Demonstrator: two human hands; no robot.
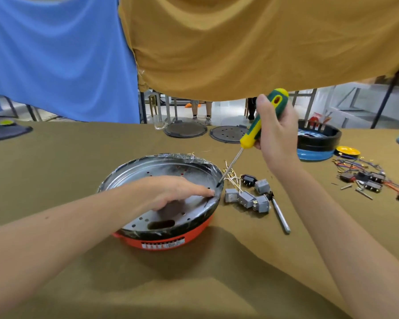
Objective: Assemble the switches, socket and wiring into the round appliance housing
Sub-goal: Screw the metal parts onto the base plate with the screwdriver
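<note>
The round appliance housing (pixel 134 171), orange below with a black rim and a perforated metal plate inside, stands in the middle of the table. My left hand (pixel 171 192) lies flat on the plate, fingertips at the right rim. My right hand (pixel 274 127) grips a green and yellow screwdriver (pixel 258 125); its tip touches the housing's right rim just beyond my left fingertips. Right of the housing lie several grey switches (pixel 249 196), a black socket (pixel 248 180) and pale wires (pixel 232 177).
A second, bare-shafted tool (pixel 280 215) lies by the switches. Far right: more switches, coloured wiring and screws (pixel 364 178), a blue and black housing (pixel 318 141), a yellow disc (pixel 347 150). Two dark round lids (pixel 186 129) sit at the back edge. Blue and mustard cloths hang overhead.
</note>
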